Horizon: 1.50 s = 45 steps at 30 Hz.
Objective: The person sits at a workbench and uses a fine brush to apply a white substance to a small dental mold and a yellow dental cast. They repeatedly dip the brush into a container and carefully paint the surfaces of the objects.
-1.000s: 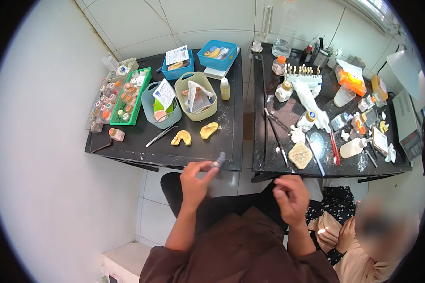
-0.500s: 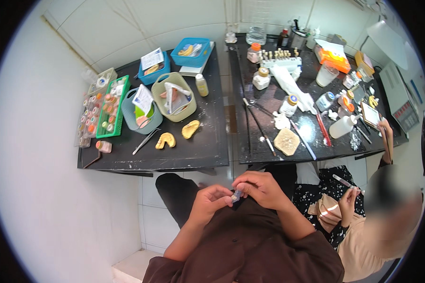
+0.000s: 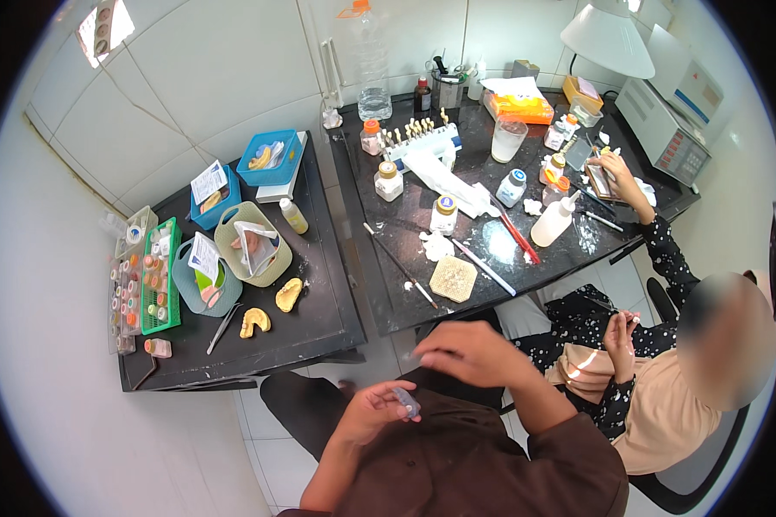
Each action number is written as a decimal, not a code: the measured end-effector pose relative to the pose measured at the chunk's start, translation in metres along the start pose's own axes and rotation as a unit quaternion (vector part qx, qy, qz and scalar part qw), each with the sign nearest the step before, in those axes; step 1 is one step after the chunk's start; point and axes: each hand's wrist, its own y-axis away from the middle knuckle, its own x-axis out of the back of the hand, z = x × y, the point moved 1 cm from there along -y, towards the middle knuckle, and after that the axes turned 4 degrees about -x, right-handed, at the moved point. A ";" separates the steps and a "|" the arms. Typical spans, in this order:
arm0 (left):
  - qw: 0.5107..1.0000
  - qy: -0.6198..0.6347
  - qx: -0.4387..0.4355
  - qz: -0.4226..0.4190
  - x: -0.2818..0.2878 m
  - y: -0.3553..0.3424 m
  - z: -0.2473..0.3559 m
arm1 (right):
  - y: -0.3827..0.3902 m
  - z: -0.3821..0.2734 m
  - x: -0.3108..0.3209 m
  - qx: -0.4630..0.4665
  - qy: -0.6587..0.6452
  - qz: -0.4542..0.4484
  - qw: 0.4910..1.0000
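Note:
Over my lap, my left hand [image 3: 372, 417] pinches a small translucent bluish-grey piece [image 3: 408, 403] between thumb and fingers. Its exact kind is too small to make out. My right hand [image 3: 470, 355] is raised apart from it, nearer the right table's front edge. Its fingers point left and are smeared by motion, so whether anything is in them does not show. Two yellow dental casts [image 3: 254, 322] and metal tweezers [image 3: 223, 330] lie on the left table beyond my left hand. Closest to my right hand on the right table are a honeycomb block [image 3: 453, 279] and a thin brush [image 3: 403, 269].
Baskets [image 3: 254, 246] and a green tray of small jars [image 3: 160, 276] crowd the left table [image 3: 319, 319]. Bottles, a white squeeze bottle [image 3: 553, 221], a red-handled tool [image 3: 515, 231] and a lamp [image 3: 608, 43] occupy the right table. A co-worker [image 3: 664, 388] sits at my right, one hand [image 3: 616, 172] on that table.
My right hand has let go of the small piece and moved up, away from my left hand, which keeps it. The view has shifted to the right. The co-worker's hand on the table has moved.

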 end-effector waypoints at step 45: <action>0.984 -0.039 -0.141 0.104 0.019 0.022 0.019 | -0.039 -0.023 0.052 -0.035 0.188 0.225 0.956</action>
